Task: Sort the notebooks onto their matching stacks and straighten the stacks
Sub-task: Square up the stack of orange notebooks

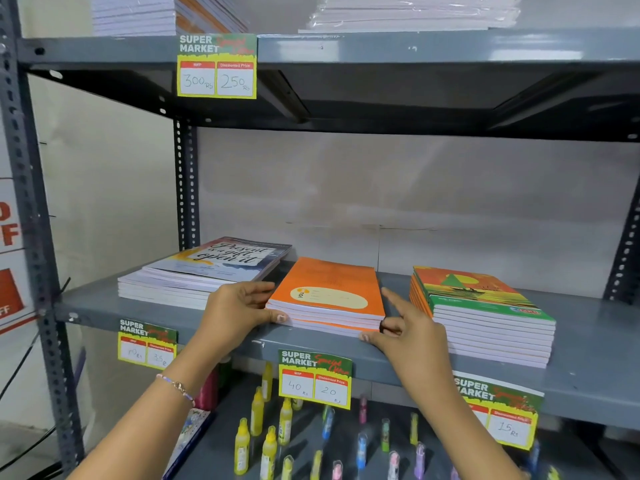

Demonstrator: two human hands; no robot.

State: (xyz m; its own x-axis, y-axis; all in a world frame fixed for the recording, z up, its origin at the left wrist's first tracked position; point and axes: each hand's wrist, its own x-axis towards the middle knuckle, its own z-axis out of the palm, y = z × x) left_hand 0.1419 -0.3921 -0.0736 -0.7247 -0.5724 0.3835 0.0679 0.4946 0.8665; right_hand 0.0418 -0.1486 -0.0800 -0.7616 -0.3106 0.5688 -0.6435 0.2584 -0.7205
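Observation:
Three notebook stacks lie on the grey middle shelf (588, 348). An orange stack (332, 289) is in the centre. My left hand (239, 306) presses against its left side, thumb on the front left corner. My right hand (408, 337) touches its right front corner with the thumb, index finger stretched along the right side. To the left lies a stack with a lettered white and blue cover (207, 271), its layers slightly fanned. At the right a taller stack with a green and orange sailboat cover (481, 303) stands apart from my hands.
Price tags (315, 377) hang from the shelf's front edge. The lower shelf holds several small coloured bottles (258, 410). The upper shelf (415, 50) carries wrapped paper stacks. A slotted metal upright (34, 237) stands at the left.

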